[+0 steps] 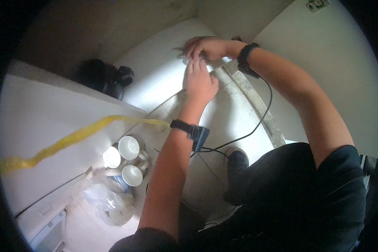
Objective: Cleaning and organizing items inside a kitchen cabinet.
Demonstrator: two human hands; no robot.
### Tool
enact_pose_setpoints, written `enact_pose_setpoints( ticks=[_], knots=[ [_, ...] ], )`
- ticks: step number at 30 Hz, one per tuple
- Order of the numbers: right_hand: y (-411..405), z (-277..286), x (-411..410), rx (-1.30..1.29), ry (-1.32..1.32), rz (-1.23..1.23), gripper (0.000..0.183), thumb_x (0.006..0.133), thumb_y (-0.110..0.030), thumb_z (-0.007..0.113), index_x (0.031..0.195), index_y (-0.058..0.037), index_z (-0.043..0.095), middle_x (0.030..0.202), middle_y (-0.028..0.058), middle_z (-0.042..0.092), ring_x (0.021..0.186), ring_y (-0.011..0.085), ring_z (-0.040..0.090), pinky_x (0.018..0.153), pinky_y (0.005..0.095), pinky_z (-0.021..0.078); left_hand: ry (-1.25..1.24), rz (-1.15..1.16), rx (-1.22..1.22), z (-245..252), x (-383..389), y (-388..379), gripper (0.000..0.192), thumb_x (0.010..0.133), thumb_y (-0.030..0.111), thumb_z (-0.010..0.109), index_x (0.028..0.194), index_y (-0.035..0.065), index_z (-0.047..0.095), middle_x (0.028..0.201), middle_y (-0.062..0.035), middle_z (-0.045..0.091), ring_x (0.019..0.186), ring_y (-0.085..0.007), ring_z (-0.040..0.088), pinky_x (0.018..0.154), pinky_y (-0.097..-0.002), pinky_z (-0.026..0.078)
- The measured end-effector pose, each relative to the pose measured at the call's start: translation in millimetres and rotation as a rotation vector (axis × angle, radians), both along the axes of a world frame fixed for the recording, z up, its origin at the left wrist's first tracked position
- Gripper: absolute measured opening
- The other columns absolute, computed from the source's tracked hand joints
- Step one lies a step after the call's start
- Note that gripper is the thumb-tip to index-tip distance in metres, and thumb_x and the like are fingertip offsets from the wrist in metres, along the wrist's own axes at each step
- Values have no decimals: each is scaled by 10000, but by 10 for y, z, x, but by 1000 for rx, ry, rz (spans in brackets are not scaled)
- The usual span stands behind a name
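My left hand [201, 78] reaches forward over the white cabinet floor [154, 80], its fingers extended and close together. Just beyond its fingertips, my right hand [209, 48] is bent inward with curled fingers, so the two hands meet or nearly meet. Something small and greyish [178, 50] shows past the right fingers, blurred; I cannot tell what it is or whether a hand grips it. Both wrists wear black straps with small boxes, the left box [201, 137] joined to a black cable [252, 130].
A dark, rounded object [102, 78] stands at the cabinet's left. An open white door [315, 72] flanks my right arm. White mugs [129, 148] and a clear plastic bag [105, 201] sit on the tiled floor, left. A yellow strip [78, 135] crosses the left panel. My shoe [236, 162] is below.
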State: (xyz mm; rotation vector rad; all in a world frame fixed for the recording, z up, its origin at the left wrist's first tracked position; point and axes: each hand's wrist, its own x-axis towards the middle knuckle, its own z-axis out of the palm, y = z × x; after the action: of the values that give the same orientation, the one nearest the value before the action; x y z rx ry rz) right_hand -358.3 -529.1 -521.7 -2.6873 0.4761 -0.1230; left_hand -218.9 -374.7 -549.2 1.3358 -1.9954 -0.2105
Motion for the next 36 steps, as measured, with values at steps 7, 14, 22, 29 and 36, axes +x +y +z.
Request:
enact_pose_setpoints(
  ticks=[7, 14, 22, 29, 36],
  knots=[
    [795, 111, -83, -299, 157, -485, 416, 768, -191, 691, 1174, -105, 648, 1265, 144, 620, 1196, 363, 557, 1021, 433, 462, -18, -89, 87, 20, 107, -241, 371, 777, 92, 613, 1095, -71, 512, 1108, -251, 550, 1060, -410, 553, 955, -449, 457],
    [1333, 283, 548, -100, 424, -762, 346, 800, -305, 613, 1068, -88, 639, 1146, 187, 649, 983, 373, 658, 843, 451, 541, -12, -118, 43, 18, 487, -6, 194, 797, 9, 583, 991, -2, 591, 1010, -190, 611, 990, -383, 589, 943, -449, 464],
    [1308, 111, 1058, -328, 160, -452, 314, 757, -288, 636, 1019, -115, 651, 1036, 147, 670, 878, 347, 673, 703, 465, 560, 13, 111, 146, -57, 854, 326, 255, 770, -15, 594, 1005, -57, 508, 1081, -250, 529, 1035, -425, 522, 928, -484, 437],
    [1074, 289, 1576, -188, 335, -123, 228, 748, -271, 633, 929, -142, 686, 1050, 109, 668, 915, 328, 659, 676, 474, 552, -101, 277, 104, -79, 1136, 632, 321, 722, 54, 617, 968, -78, 460, 994, -278, 500, 972, -465, 477, 885, -533, 384],
    [1004, 143, 1490, -134, 155, -11, 202, 759, -300, 665, 895, -154, 694, 1049, 4, 674, 1105, 276, 588, 719, 462, 528, -236, 397, 190, 29, 942, 748, 464, 742, 147, 687, 1053, -80, 429, 1074, -301, 469, 1036, -472, 448, 923, -537, 371]
  ],
)
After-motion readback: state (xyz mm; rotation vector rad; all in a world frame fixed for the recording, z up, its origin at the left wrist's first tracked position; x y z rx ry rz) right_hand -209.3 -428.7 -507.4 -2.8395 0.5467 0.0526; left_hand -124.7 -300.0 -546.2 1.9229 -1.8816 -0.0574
